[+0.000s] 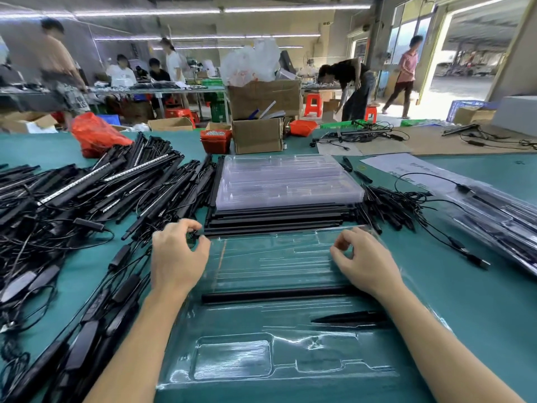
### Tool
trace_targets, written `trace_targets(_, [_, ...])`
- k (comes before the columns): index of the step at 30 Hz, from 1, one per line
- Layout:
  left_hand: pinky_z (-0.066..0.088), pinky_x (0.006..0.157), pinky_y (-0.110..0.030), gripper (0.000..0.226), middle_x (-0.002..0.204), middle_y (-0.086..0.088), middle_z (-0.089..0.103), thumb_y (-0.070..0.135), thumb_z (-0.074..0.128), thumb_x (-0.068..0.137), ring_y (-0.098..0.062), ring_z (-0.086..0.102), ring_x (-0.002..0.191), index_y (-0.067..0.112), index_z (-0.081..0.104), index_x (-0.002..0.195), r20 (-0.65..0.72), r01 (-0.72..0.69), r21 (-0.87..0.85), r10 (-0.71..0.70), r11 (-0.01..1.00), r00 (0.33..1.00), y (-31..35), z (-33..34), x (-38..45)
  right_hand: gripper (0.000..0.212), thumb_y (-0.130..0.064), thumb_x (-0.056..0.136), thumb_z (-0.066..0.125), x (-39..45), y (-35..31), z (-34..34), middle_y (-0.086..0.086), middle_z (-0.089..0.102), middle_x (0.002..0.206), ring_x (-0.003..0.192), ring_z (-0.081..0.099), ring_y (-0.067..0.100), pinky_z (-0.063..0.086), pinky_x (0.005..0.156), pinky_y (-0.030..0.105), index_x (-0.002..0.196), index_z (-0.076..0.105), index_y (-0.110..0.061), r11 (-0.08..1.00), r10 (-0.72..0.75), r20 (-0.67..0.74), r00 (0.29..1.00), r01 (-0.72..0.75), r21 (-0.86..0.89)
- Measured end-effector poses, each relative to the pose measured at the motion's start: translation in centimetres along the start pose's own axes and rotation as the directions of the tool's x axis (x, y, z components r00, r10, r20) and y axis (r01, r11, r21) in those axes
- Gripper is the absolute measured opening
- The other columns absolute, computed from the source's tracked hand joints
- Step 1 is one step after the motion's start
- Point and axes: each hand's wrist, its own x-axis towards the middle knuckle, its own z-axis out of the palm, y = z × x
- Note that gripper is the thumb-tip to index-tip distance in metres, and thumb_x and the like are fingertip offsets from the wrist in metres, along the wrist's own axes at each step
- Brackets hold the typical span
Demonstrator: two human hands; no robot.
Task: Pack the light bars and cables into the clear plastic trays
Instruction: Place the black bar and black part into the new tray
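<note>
A clear plastic tray (290, 257) lies on the green table in front of me. One black light bar (276, 295) sits in a slot across it, and a short black piece (348, 318) lies nearer me. Behind the tray is a flat stack of black light bars (276, 221). My left hand (177, 257) pinches the left end of the front bar of that stack. My right hand (363, 257) hovers over the tray's right side with its fingers curled and nothing visible in them. A stack of empty clear trays (290, 181) rests on the bars.
A big pile of light bars and cables (87, 193) covers the table's left. Loose black cables (392, 207) lie to the right, with filled trays (494, 216) beyond. Cardboard boxes (257, 135) and a red bin (215, 141) stand behind. People work in the background.
</note>
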Motion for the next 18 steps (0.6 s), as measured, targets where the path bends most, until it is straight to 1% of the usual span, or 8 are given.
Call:
trace_targets(2, [0.044,0.084,-0.043,0.033,0.121,-0.011,0.061,0.023,0.06,0.093,-0.028,0.045,0.109,0.015,0.061,0.125,-0.017,0.019,0.118,-0.017,0.993,1.0,-0.1,-0.6,0.8,0.016,-0.036,0.091,0.061,-0.1,0.0,0.0,-0.014,0.056,0.083,0.073,0.05,-0.001,0.038,0.059,0.019,0.078,0.055,-0.029,1.0,0.002,0.001,1.0,-0.002,0.004])
trace_targets(5, [0.042,0.089,-0.045,0.046,0.136,-0.014,0.052,0.035,0.053,0.097,-0.035,0.041,0.124,0.016,0.049,0.138,0.184,0.102,0.378,-0.183,0.92,0.966,-0.2,-1.4,2.5,0.016,-0.037,0.092,0.061,-0.1,-0.1,0.0,-0.013,0.056,0.084,0.074,0.052,0.001,0.043,0.062,0.024,0.079,0.056,-0.028,1.0,0.001,0.004,1.0,-0.001,-0.001])
trace_targets(6, [0.041,0.088,-0.045,0.045,0.136,-0.014,0.051,0.039,0.049,0.098,-0.036,0.037,0.127,0.015,0.048,0.137,0.255,0.116,0.45,-0.252,0.885,0.934,-0.1,-1.5,3.1,0.016,-0.036,0.092,0.061,-0.1,-0.2,-0.1,-0.013,0.056,0.084,0.074,0.051,0.001,0.043,0.062,0.024,0.079,0.056,-0.027,1.0,0.002,0.006,1.0,-0.002,-0.001])
trace_targets(8, [0.04,0.088,-0.044,0.039,0.133,-0.014,0.05,0.042,0.044,0.099,-0.036,0.034,0.128,0.013,0.051,0.123,0.332,0.089,0.571,-0.329,0.816,0.884,0.1,-1.7,4.2,0.017,-0.036,0.091,0.063,-0.1,-0.2,-0.1,-0.014,0.055,0.082,0.073,0.05,-0.001,0.041,0.06,0.021,0.078,0.055,-0.028,1.0,-0.001,0.004,1.0,0.001,0.007])
trace_targets(11, [0.041,0.093,-0.043,0.034,0.122,-0.012,0.06,0.044,0.042,0.099,-0.034,0.051,0.118,0.014,0.049,0.114,0.303,-0.001,0.673,-0.274,0.74,0.913,0.2,-1.9,6.1,0.018,-0.036,0.09,0.064,-0.2,-0.2,-0.2,-0.014,0.055,0.082,0.073,0.05,-0.002,0.038,0.058,0.018,0.077,0.054,-0.029,1.0,0.001,0.001,1.0,-0.001,0.015])
trace_targets(14, [0.04,0.087,-0.041,0.026,0.11,-0.012,0.066,0.039,0.042,0.1,-0.032,0.059,0.103,0.014,0.045,0.106,0.249,-0.046,0.684,-0.174,0.728,0.953,0.1,-1.8,7.5,0.018,-0.037,0.09,0.064,-0.2,-0.2,-0.1,-0.014,0.055,0.082,0.073,0.05,-0.002,0.04,0.059,0.019,0.077,0.054,-0.029,1.0,0.006,-0.002,1.0,-0.006,0.019])
trace_targets(16, [0.042,0.086,-0.042,0.029,0.119,-0.014,0.06,0.037,0.047,0.1,-0.032,0.054,0.111,0.013,0.05,0.116,0.245,-0.097,0.66,-0.092,0.745,0.965,-0.5,-1.3,7.8,0.017,-0.037,0.09,0.063,-0.1,-0.1,-0.1,-0.014,0.055,0.082,0.074,0.051,0.001,0.04,0.059,0.02,0.078,0.056,-0.028,1.0,0.008,-0.004,1.0,-0.008,0.02])
trace_targets(18, [0.044,0.09,-0.043,0.035,0.127,-0.013,0.049,0.033,0.049,0.101,-0.032,0.044,0.119,0.015,0.049,0.13,0.306,-0.152,0.591,-0.045,0.792,0.951,-1.3,-0.7,7.7,0.016,-0.037,0.09,0.062,-0.1,-0.1,0.0,-0.014,0.055,0.082,0.075,0.051,0.002,0.039,0.06,0.019,0.08,0.057,-0.027,1.0,0.013,-0.005,1.0,-0.013,0.021])
